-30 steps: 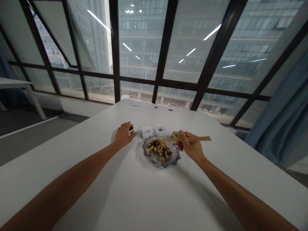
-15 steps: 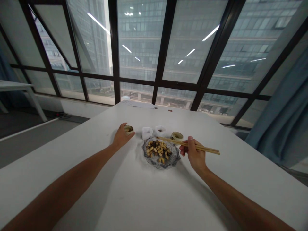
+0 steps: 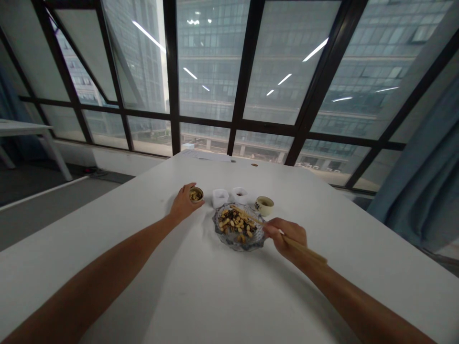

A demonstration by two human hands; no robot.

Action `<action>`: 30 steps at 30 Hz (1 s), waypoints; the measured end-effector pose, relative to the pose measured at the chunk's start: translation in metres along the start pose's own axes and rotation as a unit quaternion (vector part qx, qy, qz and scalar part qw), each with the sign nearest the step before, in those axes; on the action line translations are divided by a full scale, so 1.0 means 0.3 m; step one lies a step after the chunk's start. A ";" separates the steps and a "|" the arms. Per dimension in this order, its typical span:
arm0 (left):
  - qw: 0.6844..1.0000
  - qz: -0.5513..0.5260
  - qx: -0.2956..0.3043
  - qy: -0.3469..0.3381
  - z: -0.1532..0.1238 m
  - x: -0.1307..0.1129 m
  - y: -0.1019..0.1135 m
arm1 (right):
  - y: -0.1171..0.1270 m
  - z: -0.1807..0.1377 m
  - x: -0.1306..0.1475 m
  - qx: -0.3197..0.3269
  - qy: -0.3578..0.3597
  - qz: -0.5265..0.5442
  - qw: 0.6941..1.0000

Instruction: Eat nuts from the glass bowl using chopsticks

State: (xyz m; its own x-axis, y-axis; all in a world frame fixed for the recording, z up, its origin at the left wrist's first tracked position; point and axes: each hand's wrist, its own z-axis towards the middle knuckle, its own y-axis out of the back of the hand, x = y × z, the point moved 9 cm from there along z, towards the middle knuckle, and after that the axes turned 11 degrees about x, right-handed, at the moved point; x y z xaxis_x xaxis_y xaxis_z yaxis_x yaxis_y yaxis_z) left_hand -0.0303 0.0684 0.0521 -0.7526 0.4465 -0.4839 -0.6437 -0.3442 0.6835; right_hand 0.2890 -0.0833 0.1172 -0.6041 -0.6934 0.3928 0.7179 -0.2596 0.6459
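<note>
A clear glass dish (image 3: 223, 240) of peanuts mixed with dark bits sits mid-table. My right hand (image 3: 287, 236) is closed on a pair of wooden chopsticks (image 3: 251, 219), whose tips reach into the dish over the nuts. To the left, my left hand (image 3: 182, 205) curls around a small round cup (image 3: 196, 194) with a few peanuts inside, holding it on the table. Behind the dish stand two small white cups (image 3: 219, 197) and a cream-coloured cup (image 3: 265, 205) at the right.
The white table (image 3: 215, 296) runs back to a wall of dark-framed windows. A blue curtain (image 3: 423, 191) hangs at the right. Another white table (image 3: 21, 129) stands at the far left. Papers (image 3: 206, 156) lie at the table's far edge.
My right hand has swung the chopsticks from pointing left across the dish to pointing forward into it, and moved closer to me. The small cup in my left hand is upright now.
</note>
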 end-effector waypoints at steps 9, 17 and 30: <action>1.000 0.008 0.001 -0.023 -0.005 -0.035 0.012 | -0.011 -0.016 -0.159 -0.169 -0.210 0.323 0.907; 1.000 -0.023 -0.018 0.001 0.003 0.015 0.001 | -0.004 -0.017 -0.164 -0.162 -0.210 0.314 0.911; 0.986 0.064 0.147 -0.052 0.230 -0.272 -0.164 | 0.088 0.034 -0.270 -0.240 -0.205 0.268 0.910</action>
State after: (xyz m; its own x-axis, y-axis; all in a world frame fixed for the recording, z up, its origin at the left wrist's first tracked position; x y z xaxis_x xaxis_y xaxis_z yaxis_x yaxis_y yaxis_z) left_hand 0.0723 0.1059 0.0957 -0.7970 0.5023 -0.3354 -0.4652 -0.1562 0.8713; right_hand 0.3534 -0.0272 0.1093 -0.1301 -0.5234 0.8421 0.9565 -0.2899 -0.0324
